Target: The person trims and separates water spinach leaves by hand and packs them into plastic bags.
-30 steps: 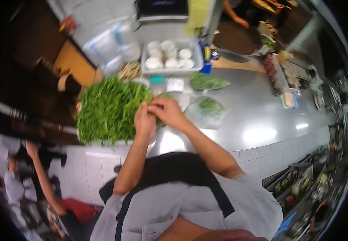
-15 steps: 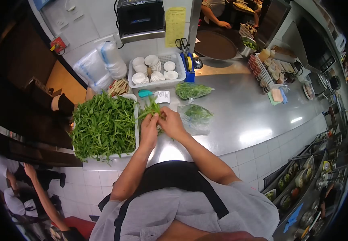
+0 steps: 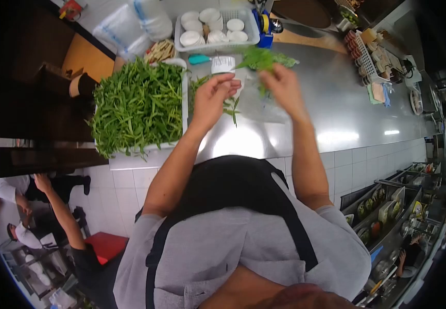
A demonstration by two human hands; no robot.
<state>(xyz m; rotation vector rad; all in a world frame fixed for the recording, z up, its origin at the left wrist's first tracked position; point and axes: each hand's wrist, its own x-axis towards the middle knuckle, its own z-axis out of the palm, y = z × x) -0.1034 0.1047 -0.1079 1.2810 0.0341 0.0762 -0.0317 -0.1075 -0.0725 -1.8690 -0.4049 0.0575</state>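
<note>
A white tray (image 3: 185, 98) heaped with leafy green stems (image 3: 138, 105) stands on the steel counter at the left. My left hand (image 3: 213, 98) is just right of the tray, its fingers curled; whether anything is between them is unclear. A few loose green sprigs (image 3: 232, 110) lie under and beside it. Farther right, my right hand (image 3: 284, 86), slightly blurred, grips a green sprig (image 3: 259, 57) by its lower part. The sprig covers part of a clear plastic bag (image 3: 267, 110) and a bagged bunch of greens (image 3: 286, 61).
A white basket (image 3: 218, 46) of small bowls stands behind, beside a blue tape dispenser (image 3: 265, 31). A teal object (image 3: 199, 59) and a white label roll (image 3: 223, 64) lie in front. Sauce bottles fill a rack (image 3: 365, 56) at the right. Other people are at the lower left.
My hands have moved apart. The right one has gone right and away with a sprig, over the bags; the left one stays near the tray. The camera view has tilted downward.
</note>
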